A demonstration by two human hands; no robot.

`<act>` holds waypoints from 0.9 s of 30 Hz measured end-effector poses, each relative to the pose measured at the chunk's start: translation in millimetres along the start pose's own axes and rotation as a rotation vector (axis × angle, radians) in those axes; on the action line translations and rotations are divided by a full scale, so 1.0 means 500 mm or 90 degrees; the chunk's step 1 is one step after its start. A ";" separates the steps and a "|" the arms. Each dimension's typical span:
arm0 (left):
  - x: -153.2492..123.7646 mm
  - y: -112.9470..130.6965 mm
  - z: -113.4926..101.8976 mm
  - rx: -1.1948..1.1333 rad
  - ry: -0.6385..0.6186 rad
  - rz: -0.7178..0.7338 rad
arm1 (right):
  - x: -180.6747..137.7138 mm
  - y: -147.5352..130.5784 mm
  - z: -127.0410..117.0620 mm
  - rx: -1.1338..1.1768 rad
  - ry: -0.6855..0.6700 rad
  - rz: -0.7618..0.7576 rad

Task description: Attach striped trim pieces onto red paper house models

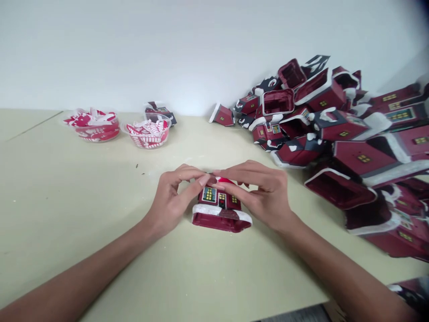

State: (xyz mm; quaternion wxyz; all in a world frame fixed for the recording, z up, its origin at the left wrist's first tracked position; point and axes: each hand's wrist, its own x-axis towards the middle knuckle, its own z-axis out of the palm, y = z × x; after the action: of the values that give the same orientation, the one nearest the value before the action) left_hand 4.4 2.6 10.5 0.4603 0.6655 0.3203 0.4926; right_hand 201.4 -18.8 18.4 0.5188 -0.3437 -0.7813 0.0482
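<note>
A small dark-red toy house (231,202) lies tilted on the table in front of me, its hollow, white-rimmed base facing my side. Lit yellow windows and a door are painted on its front. My left hand (177,192) grips the house's upper left, thumb on the roof edge. From the other side my right hand (264,190) closes on the upper right, fingers over the roof. Between the fingertips shows a small red and white piece (224,180), partly covered, lying against the roof. Most of the roof is hidden by my fingers.
Many similar houses (321,103) are heaped at the right, reaching close to my right forearm. Two clear tubs, a left tub (97,134) and a right tub (147,141), hold red and white pieces at the back left. Another house (161,112) lies behind them, before the white wall (134,49).
</note>
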 end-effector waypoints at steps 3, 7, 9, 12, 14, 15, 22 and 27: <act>0.002 0.006 0.003 0.040 0.020 -0.032 | -0.001 -0.001 0.002 -0.013 -0.030 0.018; 0.008 0.006 0.005 0.074 0.015 -0.081 | 0.000 0.003 0.002 0.035 -0.077 0.058; 0.010 0.005 0.004 0.056 0.012 -0.115 | 0.001 0.007 0.000 0.039 -0.086 0.063; 0.012 0.001 0.001 0.014 0.029 -0.155 | 0.003 0.011 -0.006 0.025 -0.099 0.092; 0.013 -0.002 -0.001 -0.008 0.042 -0.166 | 0.002 0.012 -0.010 0.025 -0.101 0.130; 0.014 -0.003 -0.003 -0.020 0.048 -0.169 | 0.002 0.012 -0.011 0.033 -0.101 0.146; 0.013 -0.001 0.006 -0.163 0.099 -0.201 | -0.001 0.007 -0.006 0.074 -0.029 0.119; -0.002 0.005 0.023 -0.231 0.028 -0.243 | -0.004 0.001 -0.004 0.036 -0.047 0.089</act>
State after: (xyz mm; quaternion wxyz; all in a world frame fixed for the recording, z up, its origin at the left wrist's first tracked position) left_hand 15.0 -2.6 11.5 0.6497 0.4883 0.3568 0.4606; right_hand 203.9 -20.1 17.3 0.4943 -0.3804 -0.7725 0.1194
